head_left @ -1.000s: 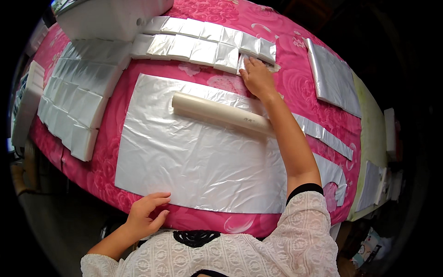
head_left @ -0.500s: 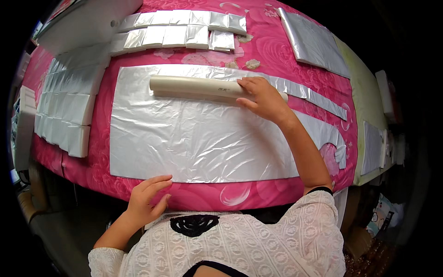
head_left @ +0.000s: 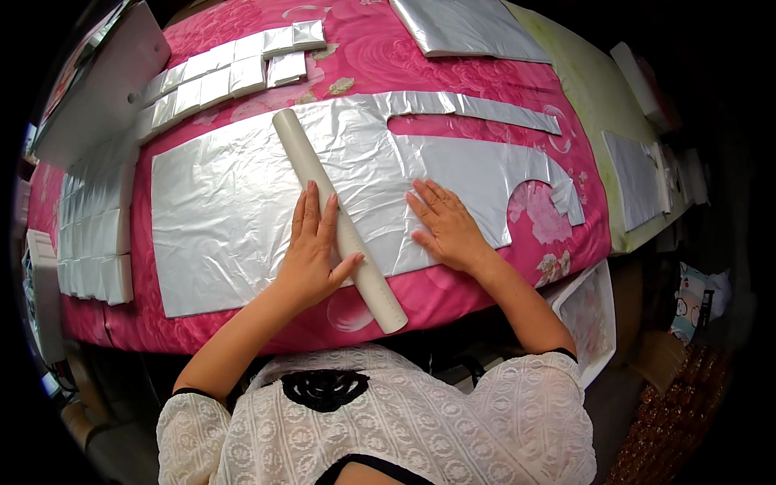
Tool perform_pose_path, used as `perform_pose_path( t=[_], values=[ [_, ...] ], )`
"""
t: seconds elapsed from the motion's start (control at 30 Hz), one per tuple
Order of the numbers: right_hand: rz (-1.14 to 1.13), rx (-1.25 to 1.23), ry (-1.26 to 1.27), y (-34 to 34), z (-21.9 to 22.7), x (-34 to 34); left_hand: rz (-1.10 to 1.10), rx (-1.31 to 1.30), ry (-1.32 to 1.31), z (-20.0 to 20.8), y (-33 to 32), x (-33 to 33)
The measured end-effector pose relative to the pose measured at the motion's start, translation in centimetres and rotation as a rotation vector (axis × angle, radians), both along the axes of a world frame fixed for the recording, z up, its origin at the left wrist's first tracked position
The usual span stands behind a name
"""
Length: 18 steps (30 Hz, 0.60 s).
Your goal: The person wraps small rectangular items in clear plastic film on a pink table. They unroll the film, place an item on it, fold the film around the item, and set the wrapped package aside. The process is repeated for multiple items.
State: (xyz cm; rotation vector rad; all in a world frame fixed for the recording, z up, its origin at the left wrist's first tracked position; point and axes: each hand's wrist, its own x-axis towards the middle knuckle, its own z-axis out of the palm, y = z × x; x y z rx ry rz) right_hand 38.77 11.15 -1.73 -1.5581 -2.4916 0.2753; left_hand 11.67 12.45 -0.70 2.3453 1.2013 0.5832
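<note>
A large sheet of shiny whitish plastic (head_left: 218, 218) lies spread in front of me, wrinkled in places. Its right end has rounded cut-outs that leave a long strip at the far side and a curved one at the near side. Slanting across it is a pale cream tube (head_left: 376, 295), its near end past the sheet's edge. My left hand (head_left: 311, 255) rests against the tube with fingers stretched out, the thumb lying over it. Flat on the plastic, right of the tube, is my right hand (head_left: 453, 230), fingers spread and holding nothing.
Small folded silvery packets (head_left: 206, 90) stand in rows at the far left, with more stacks (head_left: 95, 234) at the left. A white box (head_left: 101, 89) is behind them. A folded silvery sheet (head_left: 477, 31) lies at the back. Pink patterned cloth (head_left: 356, 69) covers the table.
The tube has swung from lying lengthwise at the far side to a slant across the sheet. My right hand has left it for the plastic; my left hand has come up onto the tube.
</note>
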Motion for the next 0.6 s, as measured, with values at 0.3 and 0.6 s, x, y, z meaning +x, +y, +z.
perform_pose_path(
  t=[0.3,0.6],
  values=[
    [-0.635,0.270,-0.049,3.0,-2.6,20.5,-0.133,0.027,0.052,0.6,0.2,3.7],
    [-0.805,0.260,-0.082,4.0,1.8,18.7,-0.182,0.021,0.074,0.9,0.1,3.9]
  ],
)
